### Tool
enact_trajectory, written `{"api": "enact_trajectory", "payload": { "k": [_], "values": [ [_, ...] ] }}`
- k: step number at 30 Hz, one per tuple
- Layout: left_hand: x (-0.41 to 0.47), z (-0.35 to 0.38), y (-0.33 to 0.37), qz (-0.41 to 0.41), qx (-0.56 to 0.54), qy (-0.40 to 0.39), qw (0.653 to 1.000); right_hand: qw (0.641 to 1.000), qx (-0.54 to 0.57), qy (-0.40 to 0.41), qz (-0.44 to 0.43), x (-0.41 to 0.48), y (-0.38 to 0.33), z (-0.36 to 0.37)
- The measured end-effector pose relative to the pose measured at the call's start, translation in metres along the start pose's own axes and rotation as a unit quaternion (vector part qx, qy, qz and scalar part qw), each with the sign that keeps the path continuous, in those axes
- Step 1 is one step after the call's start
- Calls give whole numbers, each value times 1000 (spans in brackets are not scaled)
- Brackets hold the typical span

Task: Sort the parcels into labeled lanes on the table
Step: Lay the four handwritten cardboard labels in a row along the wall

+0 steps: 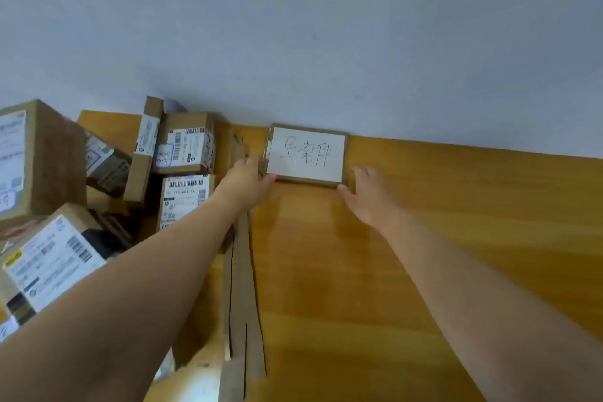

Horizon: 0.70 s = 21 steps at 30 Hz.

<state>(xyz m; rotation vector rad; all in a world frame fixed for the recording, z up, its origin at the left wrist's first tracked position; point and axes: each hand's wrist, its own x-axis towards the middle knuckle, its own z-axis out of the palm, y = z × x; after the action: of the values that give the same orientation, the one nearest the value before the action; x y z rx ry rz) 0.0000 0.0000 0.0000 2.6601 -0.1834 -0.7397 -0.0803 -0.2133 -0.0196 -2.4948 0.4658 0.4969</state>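
A cardboard lane sign [306, 153] with a white handwritten label stands against the wall at the back of the wooden table [456, 206]. My left hand [251, 178] grips the sign's lower left corner. My right hand [365, 192] rests open by its lower right corner, thumb touching the edge. Several brown parcels with shipping labels are piled at the left, among them a small box [186, 143] and one below it [182, 196]. A long cardboard strip [243, 271] runs from front to back as a lane divider.
A large box [36, 160] and a labelled box [52, 254] crowd the table's left side. A thin box [145, 147] leans upright among them. The pale wall [326, 42] closes the table's far edge.
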Motion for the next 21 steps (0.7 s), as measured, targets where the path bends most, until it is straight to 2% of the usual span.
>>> {"api": "enact_trajectory", "payload": {
  "k": [3,6,10,16,21],
  "values": [
    [23,-1,4,-4,-38,-22,999,999,18,32,35,23,-3,6],
    [39,-2,9,-44,-90,-54,994,997,31,39,62,44,-11,12],
    [58,0,9,-76,-149,-34,985,994,46,56,76,59,-20,21],
    [66,12,12,-140,-326,-40,934,995,44,68,58,60,-21,29],
    [47,10,21,-120,-399,-65,907,994,76,56,59,49,-15,25]
  ]
}}
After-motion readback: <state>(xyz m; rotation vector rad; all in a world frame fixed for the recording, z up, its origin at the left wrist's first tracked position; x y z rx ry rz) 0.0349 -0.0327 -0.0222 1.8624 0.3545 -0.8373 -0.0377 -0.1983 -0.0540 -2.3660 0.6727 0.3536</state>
